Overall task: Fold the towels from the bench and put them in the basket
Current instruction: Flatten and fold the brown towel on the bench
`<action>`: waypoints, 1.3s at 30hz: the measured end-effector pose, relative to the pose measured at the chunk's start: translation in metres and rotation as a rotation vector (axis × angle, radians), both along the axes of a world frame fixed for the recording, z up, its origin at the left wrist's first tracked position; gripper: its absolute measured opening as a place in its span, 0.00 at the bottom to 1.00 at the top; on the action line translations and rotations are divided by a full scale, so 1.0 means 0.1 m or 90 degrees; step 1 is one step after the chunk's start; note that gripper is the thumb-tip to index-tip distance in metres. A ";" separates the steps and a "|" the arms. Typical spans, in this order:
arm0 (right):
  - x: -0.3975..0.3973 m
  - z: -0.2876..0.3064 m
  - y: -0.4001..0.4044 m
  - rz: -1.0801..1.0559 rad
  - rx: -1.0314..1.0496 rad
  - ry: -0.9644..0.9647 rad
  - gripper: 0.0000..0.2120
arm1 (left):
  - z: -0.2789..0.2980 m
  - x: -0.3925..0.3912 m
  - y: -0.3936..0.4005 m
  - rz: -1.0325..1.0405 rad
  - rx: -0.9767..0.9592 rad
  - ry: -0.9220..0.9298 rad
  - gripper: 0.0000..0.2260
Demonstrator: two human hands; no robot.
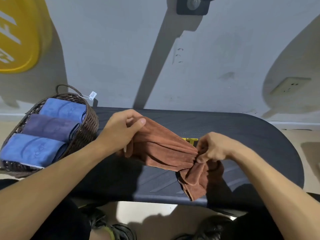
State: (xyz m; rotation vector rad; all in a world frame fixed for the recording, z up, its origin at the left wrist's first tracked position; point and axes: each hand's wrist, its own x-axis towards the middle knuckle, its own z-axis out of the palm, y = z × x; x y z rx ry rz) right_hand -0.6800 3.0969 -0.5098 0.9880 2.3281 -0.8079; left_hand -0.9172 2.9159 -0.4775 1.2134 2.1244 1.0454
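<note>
A basket (86, 125) sits at the bench's (251, 135) left end with three folded towels (50, 127) inside; another towel (164, 149) hangs above the bench's middle between both hands.

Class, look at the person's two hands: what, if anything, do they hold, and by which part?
Both hold the rust-brown cloth towel: the left hand grips its far end, the right hand pinches its bunched near end.

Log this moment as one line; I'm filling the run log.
stage: folding | both hands hold brown towel over bench | basket: three towels
</note>
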 end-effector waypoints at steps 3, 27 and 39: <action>0.12 0.16 0.17 -0.017 -0.026 -0.090 0.10 | -0.02 -0.10 0.01 0.054 -0.004 -0.006 0.04; -0.13 0.32 -0.19 -0.427 -0.281 0.571 0.14 | 0.09 0.08 0.10 -0.229 -0.166 -0.255 0.15; -0.02 0.22 -0.20 -0.160 -0.073 0.338 0.26 | 0.00 0.25 0.20 -0.121 -0.040 -0.262 0.09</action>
